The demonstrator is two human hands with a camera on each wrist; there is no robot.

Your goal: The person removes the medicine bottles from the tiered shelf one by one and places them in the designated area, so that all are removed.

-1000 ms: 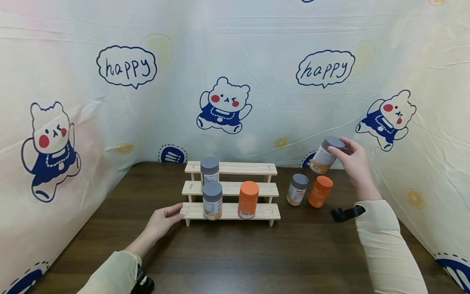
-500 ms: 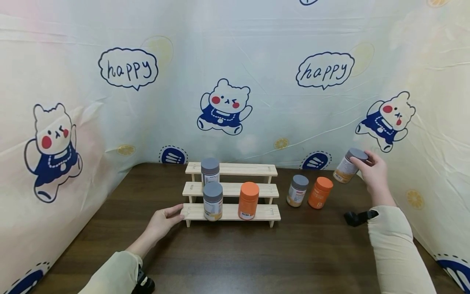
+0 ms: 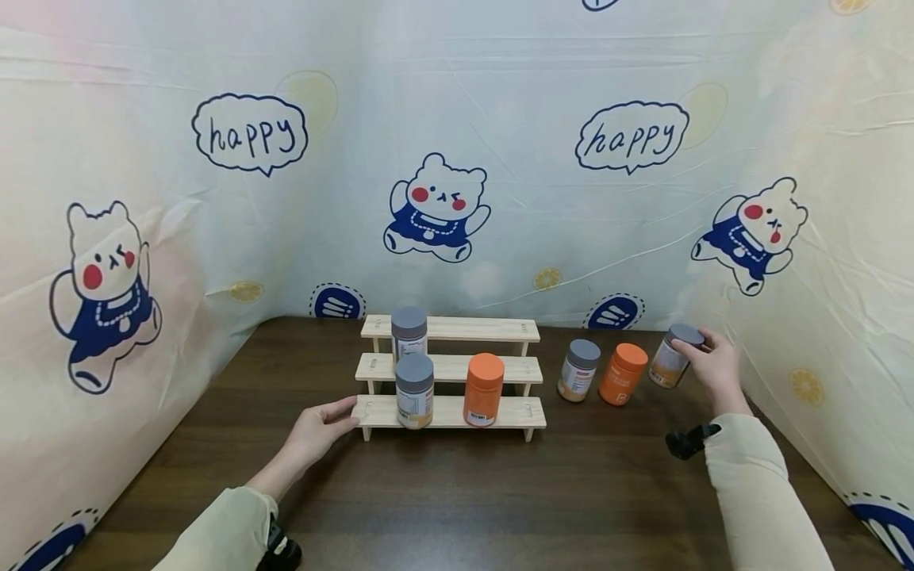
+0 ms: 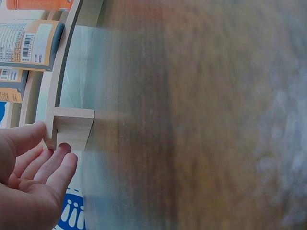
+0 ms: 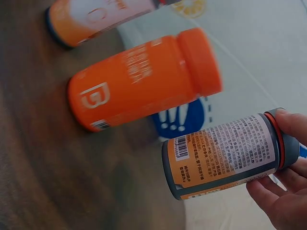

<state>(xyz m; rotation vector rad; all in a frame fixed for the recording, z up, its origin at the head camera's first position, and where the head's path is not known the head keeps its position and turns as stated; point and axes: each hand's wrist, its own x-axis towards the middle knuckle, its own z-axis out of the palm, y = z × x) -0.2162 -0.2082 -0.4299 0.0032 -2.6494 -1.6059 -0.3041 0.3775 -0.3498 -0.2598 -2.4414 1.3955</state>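
Note:
My right hand (image 3: 717, 366) grips a grey-lidded supplement bottle (image 3: 670, 361) by its lid, slightly tilted, at the right of the table; whether its base touches the table I cannot tell. Left of it stand an orange bottle (image 3: 624, 374) and another grey-lidded bottle (image 3: 578, 370). In the right wrist view the held bottle (image 5: 223, 158) shows a barcode label. My left hand (image 3: 314, 434) pinches the left end of the lowest step of a three-step wooden rack (image 3: 450, 412), thumb above and fingers beneath in the left wrist view.
On the rack's lowest step are a grey-lidded bottle (image 3: 414, 392) and an orange bottle (image 3: 483, 390). Behind them another grey-lidded bottle (image 3: 409, 331) stands higher up, its base hidden. A printed curtain (image 3: 528, 238) encloses the dark wooden table (image 3: 457, 500).
My right hand has carried the grey-lidded bottle from above the orange bottle rightward, then down beside it. My left hand has stayed on the rack.

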